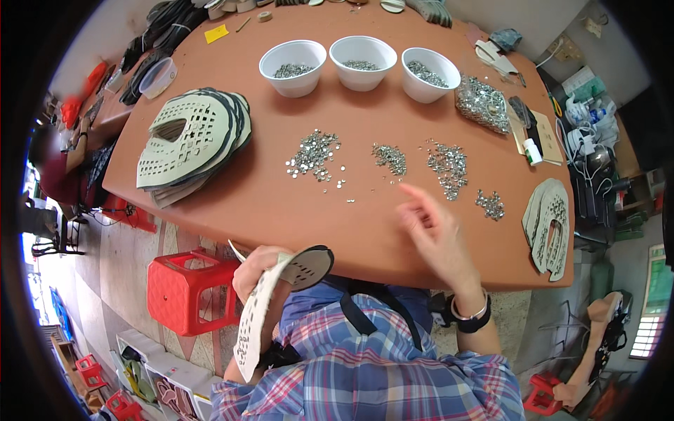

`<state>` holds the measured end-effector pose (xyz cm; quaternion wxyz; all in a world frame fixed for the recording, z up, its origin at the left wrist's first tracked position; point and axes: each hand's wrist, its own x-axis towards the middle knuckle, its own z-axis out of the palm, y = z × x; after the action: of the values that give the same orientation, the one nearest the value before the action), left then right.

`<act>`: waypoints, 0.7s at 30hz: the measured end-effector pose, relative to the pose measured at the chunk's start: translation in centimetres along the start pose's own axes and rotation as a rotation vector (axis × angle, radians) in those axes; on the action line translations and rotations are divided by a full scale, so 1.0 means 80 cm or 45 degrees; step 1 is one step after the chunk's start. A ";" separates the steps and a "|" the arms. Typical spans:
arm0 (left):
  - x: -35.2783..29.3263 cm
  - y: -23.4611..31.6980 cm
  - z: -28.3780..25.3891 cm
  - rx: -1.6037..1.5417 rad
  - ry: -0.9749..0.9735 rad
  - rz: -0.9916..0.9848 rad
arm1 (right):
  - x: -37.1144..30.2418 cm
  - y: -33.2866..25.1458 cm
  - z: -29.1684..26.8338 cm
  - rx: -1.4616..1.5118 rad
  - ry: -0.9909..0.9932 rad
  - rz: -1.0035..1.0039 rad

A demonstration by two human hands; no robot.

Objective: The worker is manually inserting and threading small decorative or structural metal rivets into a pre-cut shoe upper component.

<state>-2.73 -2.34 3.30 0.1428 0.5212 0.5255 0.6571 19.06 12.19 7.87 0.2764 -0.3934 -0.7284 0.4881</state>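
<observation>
My left hand (254, 272) is closed on a cream shoe upper (254, 316) with rows of punched holes and a dark backing, held curved in front of my lap past the table edge. My right hand (434, 235) is over the table's near side, slightly blurred, index finger stretched out and thumb apart from it; I see nothing in it. Just beyond its fingertips lies a small pile of shiny silver studs (390, 159). Other stud piles lie around: a larger flat-looking one (314, 154) to the left, another (448, 168) to the right, and a little one (490, 205) nearer the right.
Three white bowls (293, 85) of studs stand at the back, beside a clear bag of studs (483, 105). Stacked uppers lie left (189, 140) and right (547, 228). A small white bottle (532, 152) lies at right. A red stool (184, 295) stands left; another person sits beyond.
</observation>
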 end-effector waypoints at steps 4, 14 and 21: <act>-0.001 0.001 -0.001 -0.060 -0.028 -0.158 | 0.022 0.043 -0.022 -0.372 0.152 0.053; -0.005 -0.001 0.003 -0.875 0.258 -1.182 | 0.071 0.055 0.004 -0.913 0.177 -0.225; 0.010 0.016 0.019 -0.973 0.089 -1.237 | 0.033 -0.002 0.029 0.037 0.095 0.011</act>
<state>-1.33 -1.48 4.67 0.5850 0.1124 0.4346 0.6755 15.78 13.23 7.20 0.3071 -0.4105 -0.7086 0.4849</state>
